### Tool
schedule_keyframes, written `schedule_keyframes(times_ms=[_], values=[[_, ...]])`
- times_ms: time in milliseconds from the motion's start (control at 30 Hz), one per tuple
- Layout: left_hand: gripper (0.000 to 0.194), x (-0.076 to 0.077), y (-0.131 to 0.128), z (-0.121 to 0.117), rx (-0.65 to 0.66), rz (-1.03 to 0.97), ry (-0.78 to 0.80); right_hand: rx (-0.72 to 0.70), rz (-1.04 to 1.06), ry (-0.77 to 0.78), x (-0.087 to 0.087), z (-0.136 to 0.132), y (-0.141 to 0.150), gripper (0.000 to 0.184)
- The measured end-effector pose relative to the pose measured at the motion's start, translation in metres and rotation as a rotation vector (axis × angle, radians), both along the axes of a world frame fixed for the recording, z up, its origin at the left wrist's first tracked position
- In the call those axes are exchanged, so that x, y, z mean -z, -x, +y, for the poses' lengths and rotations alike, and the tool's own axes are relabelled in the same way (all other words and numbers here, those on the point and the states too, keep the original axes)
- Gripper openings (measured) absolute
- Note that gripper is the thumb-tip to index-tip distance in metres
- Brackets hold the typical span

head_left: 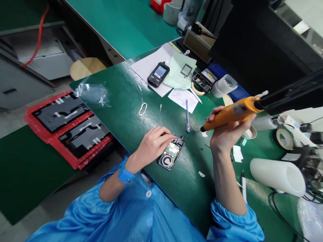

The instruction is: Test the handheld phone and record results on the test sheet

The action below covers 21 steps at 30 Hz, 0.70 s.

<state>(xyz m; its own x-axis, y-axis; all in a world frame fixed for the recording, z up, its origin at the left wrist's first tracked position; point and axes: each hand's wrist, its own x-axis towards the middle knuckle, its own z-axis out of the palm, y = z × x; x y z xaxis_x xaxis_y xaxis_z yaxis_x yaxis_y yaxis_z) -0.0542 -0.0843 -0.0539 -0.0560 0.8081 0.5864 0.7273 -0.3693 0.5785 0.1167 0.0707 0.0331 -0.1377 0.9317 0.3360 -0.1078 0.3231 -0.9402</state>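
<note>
An opened phone (171, 153) with its circuit board and a round coil showing lies on the green bench mat (121, 101). My left hand (152, 144) rests on the phone's left side, fingers curled against it and holding it down. My right hand (227, 132) is raised above the mat to the right of the phone, wrapped round an orange electric screwdriver (232, 114). The screwdriver's tip points left and is in the air, apart from the phone. A blue wrist strap (124, 174) is on my left wrist.
A black handset (158, 74), papers (151, 64), a small frame part (186, 70), another opened phone (203, 82), a blue pen (187, 116) and a wire clip (142, 108) lie further back. White rolls (277, 176) and tape (284, 138) stand at right. Red trays (68, 126) sit at left.
</note>
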Motion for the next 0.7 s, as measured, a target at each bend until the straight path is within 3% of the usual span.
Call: schedule_keyframes(times_ms=[133, 233, 267, 333, 433, 567, 700], values=[[0.013, -0.001, 0.001, -0.003, 0.037, -0.077, 0.034, 0.167, -0.156, -0.13, 0.006, 0.003, -0.015, 0.053], [0.012, -0.001, 0.004, -0.005, 0.105, -0.13, 0.081, 0.401, -0.294, -0.276, 0.007, -0.021, -0.031, 0.025], [0.012, -0.001, 0.004, -0.005, 0.128, -0.135, 0.092, 0.402, -0.34, -0.316, 0.008, -0.034, -0.036, 0.019], [0.011, 0.001, 0.004, -0.006, 0.169, -0.119, 0.105, 0.216, -0.505, -0.329, 0.014, -0.061, -0.045, 0.01], [0.012, 0.001, -0.001, -0.009, 0.218, -0.053, 0.131, -0.033, -0.785, -0.314, 0.031, -0.098, -0.053, 0.019], [0.015, -0.002, -0.02, -0.017, 0.182, -0.005, 0.16, -0.058, -0.961, -0.238, 0.053, -0.126, -0.061, 0.018], [0.018, -0.006, -0.042, -0.024, 0.091, -0.014, 0.083, -0.047, -0.977, -0.177, 0.056, -0.132, -0.068, 0.015]])
